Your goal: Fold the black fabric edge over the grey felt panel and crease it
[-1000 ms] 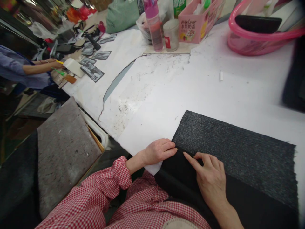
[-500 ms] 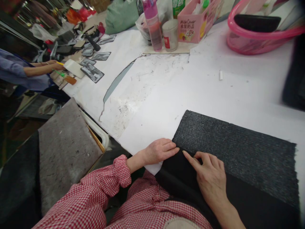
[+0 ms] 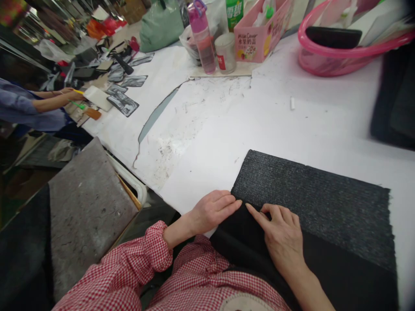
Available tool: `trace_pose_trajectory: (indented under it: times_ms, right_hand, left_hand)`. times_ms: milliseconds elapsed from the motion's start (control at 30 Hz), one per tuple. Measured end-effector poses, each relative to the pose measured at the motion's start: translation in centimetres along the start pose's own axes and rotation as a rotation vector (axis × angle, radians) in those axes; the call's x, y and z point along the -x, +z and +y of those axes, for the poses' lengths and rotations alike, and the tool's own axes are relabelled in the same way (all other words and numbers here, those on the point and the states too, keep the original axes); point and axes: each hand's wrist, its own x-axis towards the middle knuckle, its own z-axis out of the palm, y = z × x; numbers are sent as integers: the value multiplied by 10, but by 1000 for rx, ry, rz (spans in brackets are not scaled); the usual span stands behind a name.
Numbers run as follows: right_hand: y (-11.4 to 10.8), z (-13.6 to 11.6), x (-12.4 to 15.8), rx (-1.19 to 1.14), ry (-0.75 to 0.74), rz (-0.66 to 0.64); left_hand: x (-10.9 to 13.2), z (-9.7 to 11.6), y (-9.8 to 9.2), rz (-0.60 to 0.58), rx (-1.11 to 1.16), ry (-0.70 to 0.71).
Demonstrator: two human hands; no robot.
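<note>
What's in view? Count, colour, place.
Textured fabric: 1, charcoal, front right
Smooth fabric: 1, black, under hands
Tabletop: 1, white, centre
Small stick: 1, white, right
Basket: 1, pink, back right
Milk Cover box: 1, pink, back
Jar: 1, white, beside box
Water bottle: 1, purple, beside jar
Bag: 1, green, back left
Marbled scraps: several, grey, left
Slab: 1, grey, left
Clutter: uncountable, mixed, far left
Co-worker: 1, blue sleeve, left
Left hand: 1, bare, fabric edge
Right hand: 1, bare, smooth fabric
</note>
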Motion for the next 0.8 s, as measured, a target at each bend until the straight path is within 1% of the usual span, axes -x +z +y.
trace_pose_trajectory:
  times_ms: [100, 167, 267, 367, 433, 500, 533, 633, 700, 800]
  right_hand:
    - [0, 0, 0, -6, 11, -1]
    - [1, 0, 1, -12, 15, -10]
    - [0, 1, 2, -19, 23, -20]
    - [0, 1, 1, -21, 24, -15]
    - [0, 0, 1, -22, 22, -9]
    - [0, 0, 0, -23, 21, -6]
    - [0, 1, 0, -24, 21, -8]
    - [0, 1, 1, -41, 30, -13]
    - [-1, 2, 2, -71, 33, -5]
    - [-5, 3, 4, -108, 31, 28]
  left_hand:
    - [-5, 6, 6, -130, -61, 74]
    - [-3, 4, 9, -165, -96, 77]
    - [3, -4, 10, -147, -111, 59]
    - [6, -10, 5, -95, -108, 9]
    - [3, -9, 1, -31, -98, -38]
    - [-3, -4, 0, 20, -59, -43]
    - [-6, -2, 1, 17, -32, -16]
    - [-13, 6, 7, -52, 9, 88]
    - [-13, 8, 12, -61, 2, 92]
    - [-10, 7, 18, -39, 4, 59]
